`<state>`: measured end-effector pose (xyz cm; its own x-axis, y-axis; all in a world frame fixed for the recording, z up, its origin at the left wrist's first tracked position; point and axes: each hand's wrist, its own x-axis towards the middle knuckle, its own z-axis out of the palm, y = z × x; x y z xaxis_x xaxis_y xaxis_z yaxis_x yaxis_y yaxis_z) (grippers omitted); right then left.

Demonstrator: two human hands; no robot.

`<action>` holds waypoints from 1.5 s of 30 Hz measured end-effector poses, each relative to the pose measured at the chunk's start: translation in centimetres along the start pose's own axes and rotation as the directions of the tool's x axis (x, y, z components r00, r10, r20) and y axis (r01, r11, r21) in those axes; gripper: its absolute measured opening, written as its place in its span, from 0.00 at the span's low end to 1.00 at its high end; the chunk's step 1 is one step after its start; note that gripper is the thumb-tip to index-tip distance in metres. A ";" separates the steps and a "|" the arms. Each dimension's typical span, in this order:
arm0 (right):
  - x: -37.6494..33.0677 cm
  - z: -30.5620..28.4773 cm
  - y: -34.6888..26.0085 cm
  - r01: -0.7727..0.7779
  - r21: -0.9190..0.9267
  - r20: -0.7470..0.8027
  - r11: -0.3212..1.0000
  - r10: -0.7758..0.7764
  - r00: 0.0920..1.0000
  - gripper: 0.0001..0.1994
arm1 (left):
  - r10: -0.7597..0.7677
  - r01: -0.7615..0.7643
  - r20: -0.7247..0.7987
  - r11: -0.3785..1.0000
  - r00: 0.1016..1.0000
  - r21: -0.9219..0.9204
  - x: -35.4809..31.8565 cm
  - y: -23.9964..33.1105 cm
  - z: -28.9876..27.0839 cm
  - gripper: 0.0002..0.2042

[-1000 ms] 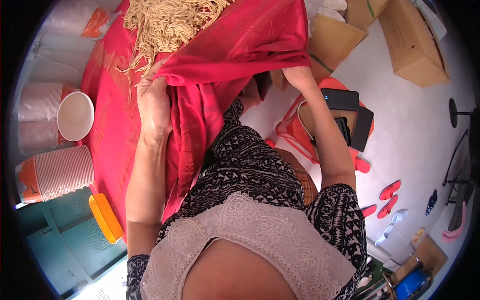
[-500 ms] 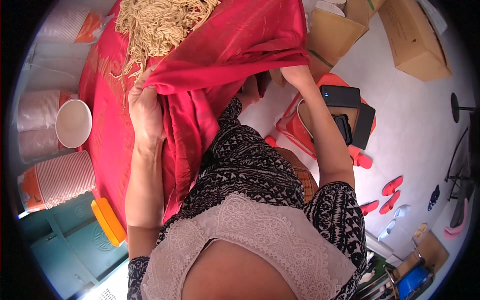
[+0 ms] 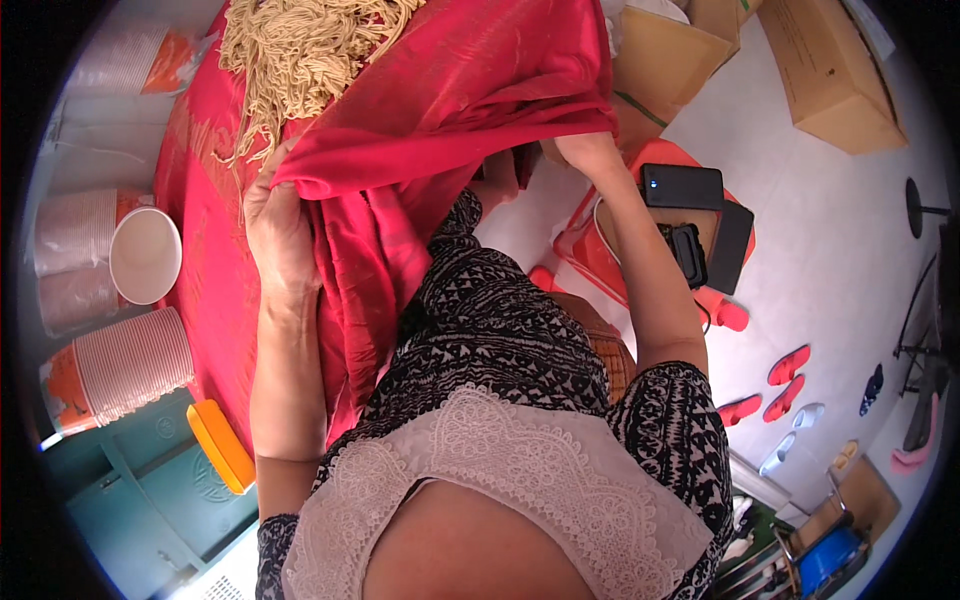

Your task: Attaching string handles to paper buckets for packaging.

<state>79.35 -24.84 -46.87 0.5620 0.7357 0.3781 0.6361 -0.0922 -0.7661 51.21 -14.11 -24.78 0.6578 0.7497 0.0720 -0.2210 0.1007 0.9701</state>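
A large red cloth [image 3: 400,160] spreads in front of me, its near edge lifted and folded between my hands. My left hand [image 3: 277,225] is closed on the fold, its thumb along the edge. At the other end of the raised edge my right hand [image 3: 588,152] grips the cloth from below, its fingers partly hidden under it. A heap of pale noodle-like strands [image 3: 300,65] lies on the cloth at the far left, with a few loose strands trailing close to my left hand.
Stacked paper cups [image 3: 135,360] and a white bowl-shaped cup [image 3: 146,256] stand at left, near a yellow-orange box [image 3: 220,447]. To the right, a red stool [image 3: 580,245] bears black devices [image 3: 682,187]. Beyond are cardboard boxes [image 3: 835,85] and slippers [image 3: 785,385] on the floor.
My left hand has shifted slightly left with the cloth's edge, drawing the fold a little wider. My right hand stays almost in place. The strands appear a little further left.
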 end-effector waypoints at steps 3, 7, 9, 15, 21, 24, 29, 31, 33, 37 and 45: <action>-0.3 0.4 0.5 0.011 0.000 -0.016 1.000 -0.011 1.000 0.17 | 0.032 -0.031 0.030 0.998 0.999 -0.053 -0.1 0.0 0.0 0.17; -0.6 1.4 2.0 0.056 -0.061 -0.001 0.997 -0.056 0.998 0.18 | 0.016 -0.015 0.018 0.999 1.000 -0.033 -0.2 0.2 0.3 0.17; -0.8 1.9 2.5 0.049 -0.049 0.034 0.998 -0.048 0.998 0.19 | 0.014 -0.013 0.009 1.000 1.000 -0.014 -0.3 0.3 0.2 0.17; -1.4 3.4 2.4 0.101 -0.019 -0.006 0.995 -0.101 0.995 0.19 | 0.059 -0.060 0.029 0.996 0.998 0.061 -0.3 -0.2 -0.4 0.18; -2.3 4.1 2.1 0.045 0.004 0.002 0.999 -0.045 0.999 0.19 | 0.096 -0.097 0.020 0.991 0.995 0.088 -0.5 -0.2 0.0 0.17; -2.7 4.0 2.0 0.021 -0.017 0.088 1.000 -0.020 0.996 0.21 | 0.094 -0.094 0.003 0.992 0.996 0.085 -0.8 -0.1 -0.1 0.16; -3.5 5.2 3.2 -0.012 0.030 -0.007 0.999 0.012 1.000 0.27 | 0.101 -0.108 0.120 0.993 0.988 0.050 -0.9 0.3 -0.4 0.16; -3.6 5.2 2.9 -0.042 -0.016 -0.001 0.999 0.042 0.999 0.30 | 0.106 -0.112 0.131 0.993 0.986 0.038 -1.0 0.4 -0.7 0.16; -3.4 4.7 1.9 -0.098 0.045 0.031 0.994 0.096 0.995 0.31 | 0.122 -0.125 0.150 0.992 0.981 0.009 -1.2 0.5 -1.0 0.17; -4.2 5.7 2.9 -0.133 0.069 -0.019 0.989 0.135 0.991 0.33 | 0.130 -0.135 0.148 0.991 0.980 0.025 -1.5 0.6 0.0 0.17; -5.3 10.0 6.1 -0.164 0.121 0.030 0.979 0.162 0.986 0.31 | 0.122 -0.116 -0.047 0.987 0.991 0.115 -1.1 0.3 1.2 0.14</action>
<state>74.95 -22.63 -58.77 0.6414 0.7307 0.2338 0.4667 -0.1299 -0.8748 51.29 -15.69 -24.25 0.5911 0.7866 0.1786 -0.2115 -0.0625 0.9754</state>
